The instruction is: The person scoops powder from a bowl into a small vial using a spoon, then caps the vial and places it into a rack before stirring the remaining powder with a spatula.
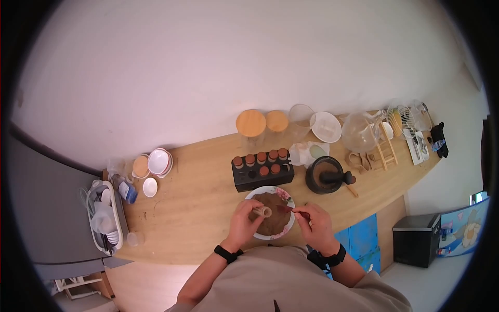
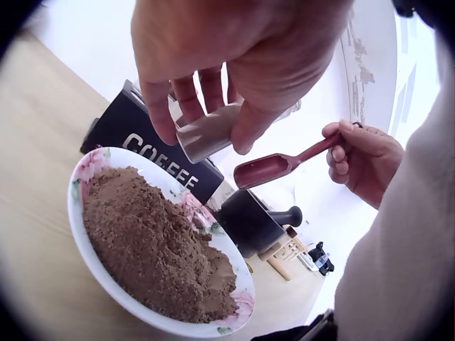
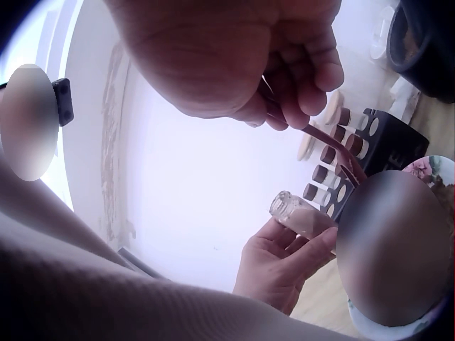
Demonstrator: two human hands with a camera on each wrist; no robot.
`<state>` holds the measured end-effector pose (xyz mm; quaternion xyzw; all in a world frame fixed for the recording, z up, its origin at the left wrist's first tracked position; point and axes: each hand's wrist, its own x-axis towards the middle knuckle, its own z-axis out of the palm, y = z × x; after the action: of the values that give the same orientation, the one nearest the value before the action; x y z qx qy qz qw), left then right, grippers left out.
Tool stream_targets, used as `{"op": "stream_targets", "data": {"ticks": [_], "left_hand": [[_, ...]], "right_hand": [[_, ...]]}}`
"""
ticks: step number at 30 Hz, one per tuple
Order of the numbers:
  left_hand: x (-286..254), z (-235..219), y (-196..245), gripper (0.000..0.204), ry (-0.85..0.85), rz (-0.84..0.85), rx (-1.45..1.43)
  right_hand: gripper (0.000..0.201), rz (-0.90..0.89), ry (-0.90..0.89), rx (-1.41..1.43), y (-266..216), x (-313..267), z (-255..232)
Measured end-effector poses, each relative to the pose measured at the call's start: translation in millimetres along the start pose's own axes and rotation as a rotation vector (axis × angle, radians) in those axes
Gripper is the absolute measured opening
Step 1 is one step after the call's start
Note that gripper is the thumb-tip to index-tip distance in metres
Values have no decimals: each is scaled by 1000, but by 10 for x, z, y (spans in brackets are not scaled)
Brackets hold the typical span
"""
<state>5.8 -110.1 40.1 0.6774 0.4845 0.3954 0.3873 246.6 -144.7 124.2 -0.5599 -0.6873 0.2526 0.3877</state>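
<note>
A small glass bottle (image 1: 265, 212) is hovering over the bowl's (image 1: 283, 194) nine-o'clock half, the left hand (image 1: 243, 224) gripping it. Brown powder (image 2: 153, 245) is heaping below. The right hand (image 1: 318, 227) is pinching a red scoop (image 2: 263, 170) at three o'clock. A black rack (image 1: 273, 181) is standing at twelve, a mortar (image 1: 314, 185) at two.

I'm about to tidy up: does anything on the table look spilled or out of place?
Dark marks show on the wooden tabletop near the small white bowl, odd against pale wood; spill or stain, I cannot tell.
</note>
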Motion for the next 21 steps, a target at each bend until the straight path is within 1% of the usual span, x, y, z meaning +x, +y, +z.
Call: {"op": "stream_targets", "data": {"ticks": [3, 5, 6, 8, 9, 11, 12, 14, 17, 18, 20, 21], "left_hand": [[-4, 23, -9, 39, -36, -15, 6], [21, 33, -11, 38, -8, 67, 4], [35, 32, -9, 38, -11, 68, 6], [15, 21, 27, 37, -23, -2, -19], [28, 28, 7, 37, -23, 1, -16], [-17, 48, -32, 36, -77, -116, -188], [-38, 49, -44, 36, -76, -118, -184], [-30, 43, -32, 36, -74, -49, -131], [-41, 32, -44, 36, -76, -61, -93], [-38, 25, -50, 36, -79, -61, -90], [-59, 2, -25, 36, -108, -31, -34], [-58, 3, 0, 36, -107, -33, -31]], "right_hand": [[13, 31, -6, 25, 27, -15, -1], [13, 25, -5, 23, 54, 0, 4], [13, 26, -2, 25, 72, 2, 8], [13, 41, 8, 35, 99, -23, 20], [13, 40, 11, 37, 117, -9, 21], [13, 47, 4, 44, 137, -41, 30], [13, 46, 3, 49, 137, -43, 32], [12, 67, 1, 63, 141, -42, 30], [11, 64, 8, 73, 173, -37, 36], [11, 66, 11, 76, 241, -55, 68], [10, 153, 43, 146, 437, -136, 161], [10, 153, 42, 149, 493, -158, 168]]}}
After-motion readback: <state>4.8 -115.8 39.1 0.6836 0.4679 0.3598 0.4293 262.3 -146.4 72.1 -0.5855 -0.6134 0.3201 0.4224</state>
